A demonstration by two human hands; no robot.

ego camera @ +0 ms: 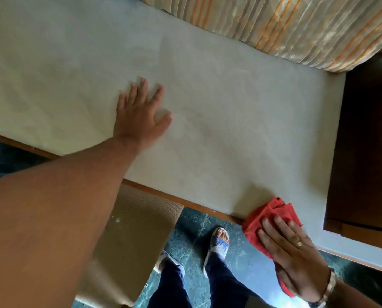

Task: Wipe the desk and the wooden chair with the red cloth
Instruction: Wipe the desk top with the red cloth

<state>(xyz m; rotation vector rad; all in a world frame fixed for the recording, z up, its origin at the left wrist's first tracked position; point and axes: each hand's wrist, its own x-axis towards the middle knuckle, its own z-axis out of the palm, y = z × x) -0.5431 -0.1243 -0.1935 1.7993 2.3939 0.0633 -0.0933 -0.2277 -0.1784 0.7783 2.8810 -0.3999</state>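
Wiping the desk (207,112) at its front right corner, we press the cloth (266,215) under our right hand's (294,250) straight fingers; our left hand (138,112) rests spread. The chair (130,232) likely remains.

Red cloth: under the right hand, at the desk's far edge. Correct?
Not quite. The head view shows the red cloth under the right hand, but at the desk's near edge, by its right corner, not the far edge.
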